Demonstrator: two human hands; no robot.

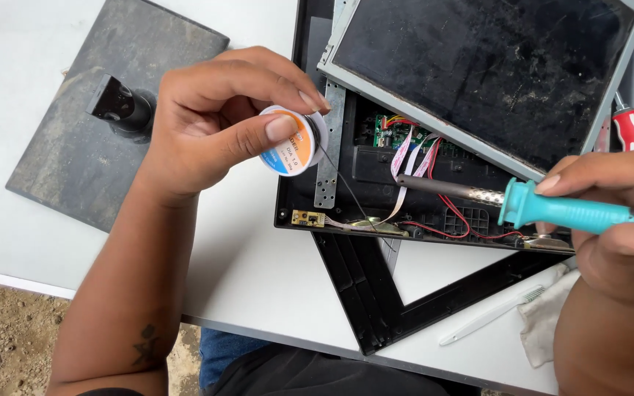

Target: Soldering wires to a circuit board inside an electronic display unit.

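Flanking hands: stand, screwdriver, toothbrush.

your left hand pinches solder spool | right hand grips teal soldering iron | tip over opened monitor wiring

Head view only: looks steeply down, close over white table.
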